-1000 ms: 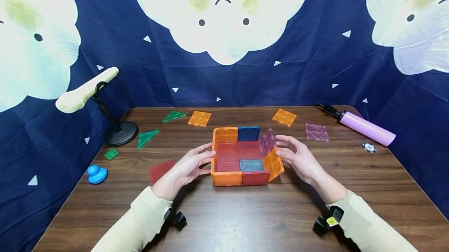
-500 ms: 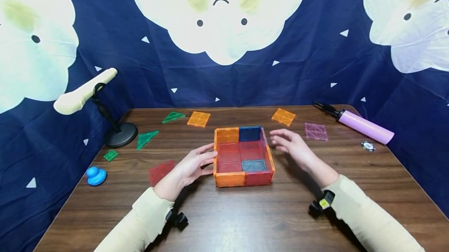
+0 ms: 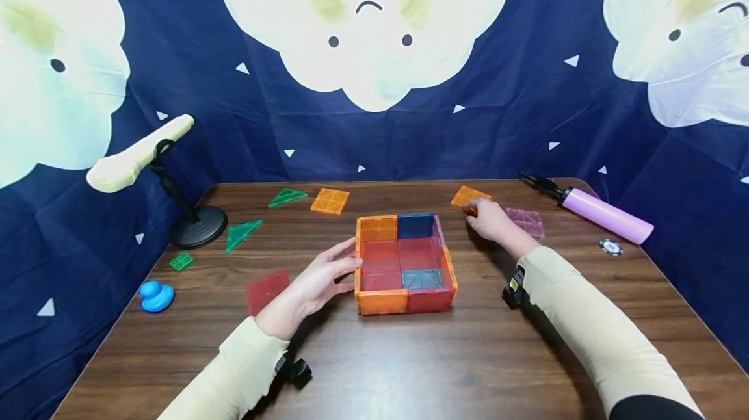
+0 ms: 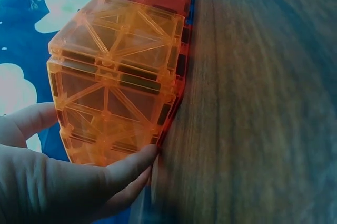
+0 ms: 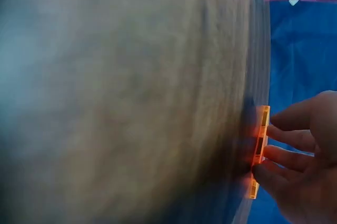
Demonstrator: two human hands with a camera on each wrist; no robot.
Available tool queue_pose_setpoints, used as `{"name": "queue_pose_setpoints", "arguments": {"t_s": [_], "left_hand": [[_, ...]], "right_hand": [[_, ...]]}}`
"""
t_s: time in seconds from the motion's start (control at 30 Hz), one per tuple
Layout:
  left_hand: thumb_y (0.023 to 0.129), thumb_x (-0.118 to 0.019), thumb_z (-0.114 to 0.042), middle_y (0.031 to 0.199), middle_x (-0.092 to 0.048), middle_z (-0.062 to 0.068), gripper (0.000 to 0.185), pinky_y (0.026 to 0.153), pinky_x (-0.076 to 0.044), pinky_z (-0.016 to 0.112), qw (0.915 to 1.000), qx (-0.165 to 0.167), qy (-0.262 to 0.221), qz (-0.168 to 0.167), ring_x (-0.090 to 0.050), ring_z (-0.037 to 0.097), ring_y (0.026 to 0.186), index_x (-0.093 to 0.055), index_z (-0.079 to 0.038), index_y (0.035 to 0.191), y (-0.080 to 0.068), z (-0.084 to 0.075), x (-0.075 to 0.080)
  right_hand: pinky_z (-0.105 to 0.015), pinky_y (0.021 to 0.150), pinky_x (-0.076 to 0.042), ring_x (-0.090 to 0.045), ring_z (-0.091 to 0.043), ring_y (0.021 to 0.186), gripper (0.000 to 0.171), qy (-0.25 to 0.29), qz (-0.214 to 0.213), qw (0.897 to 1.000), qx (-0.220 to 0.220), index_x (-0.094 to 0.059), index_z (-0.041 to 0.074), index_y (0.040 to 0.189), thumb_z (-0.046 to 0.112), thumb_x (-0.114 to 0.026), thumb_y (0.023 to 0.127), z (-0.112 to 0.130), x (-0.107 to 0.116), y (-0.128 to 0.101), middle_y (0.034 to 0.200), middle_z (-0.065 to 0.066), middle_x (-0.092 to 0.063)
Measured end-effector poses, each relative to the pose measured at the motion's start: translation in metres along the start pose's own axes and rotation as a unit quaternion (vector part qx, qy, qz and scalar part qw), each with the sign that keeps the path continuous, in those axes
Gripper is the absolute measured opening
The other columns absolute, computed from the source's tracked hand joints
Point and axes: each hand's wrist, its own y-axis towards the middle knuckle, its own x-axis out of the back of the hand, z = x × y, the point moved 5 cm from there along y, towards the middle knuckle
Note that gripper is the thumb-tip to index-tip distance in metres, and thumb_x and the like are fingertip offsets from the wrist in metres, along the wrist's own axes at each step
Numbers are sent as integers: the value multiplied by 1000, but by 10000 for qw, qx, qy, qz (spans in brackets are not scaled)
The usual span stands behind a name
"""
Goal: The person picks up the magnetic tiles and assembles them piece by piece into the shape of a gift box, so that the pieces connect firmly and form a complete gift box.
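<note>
A low open-topped box (image 3: 381,301) of see-through magnetic tiles stands mid-table, its walls orange, red, blue and purple. Its floor shows red tiles and one grey-blue tile (image 3: 422,278). My left hand (image 3: 313,285) rests at the box's left side; the left wrist view shows its fingers (image 4: 129,167) spread along the orange wall (image 4: 113,29). Farther back on the right, my right hand (image 3: 490,220) is at a flat orange square tile (image 3: 469,194). In the right wrist view, thumb and fingers (image 5: 292,156) pinch that tile's near side (image 5: 261,129).
A purple tile (image 3: 526,220), a pump (image 3: 608,213) and a poker chip (image 3: 611,247) lie right. Left and back hold green triangles (image 3: 242,235), another orange square (image 3: 330,201), a red tile (image 3: 266,291), a green brick (image 3: 181,261), a blue duck (image 3: 156,296) and a black stand (image 3: 199,227).
The box's right wall, which leaned outward, now stands upright against the rest. My right hand has left that wall and moved back and right to the orange square; my left hand stays put.
</note>
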Motion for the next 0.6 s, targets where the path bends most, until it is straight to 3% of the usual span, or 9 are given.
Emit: {"name": "queue_pose_setpoints", "arguments": {"t_s": [0.17,0.33,0.47,0.6], "left_hand": [[104,-54,-10,162,-28,21,67,112,-31,63,10000,-46,45,30,-30,39,147,-21,-7,162,0,0,0],[103,-55,-11,162,-30,22,68,112,-32,63,10000,-74,42,26,-31,39,147,-22,-7,162,1,0,-1],[103,-55,-11,160,-32,23,67,112,-32,63,9999,-112,71,30,-33,40,145,-22,-6,162,2,-1,-2],[104,-54,-11,159,-35,22,65,111,-33,63,9999,-58,47,-85,-35,39,144,-24,-7,162,-2,0,-1]], "right_hand": [[-59,105,-41,-56,-47,122,30,50,121,9998,125,-67,-6,123,3,-66,94,8,2,-29,127,-29,-63],[-59,101,-44,-59,-46,116,25,-74,85,9982,596,-71,-1,115,1,-72,90,17,3,-57,122,-26,-65],[-60,99,-45,-59,-45,114,27,35,40,9973,735,-71,-1,115,3,-74,89,19,4,-65,120,-25,-63],[-64,101,-40,-51,-51,119,41,259,-160,9982,514,-66,-4,124,10,-78,87,15,1,-61,129,-32,-56]]}}
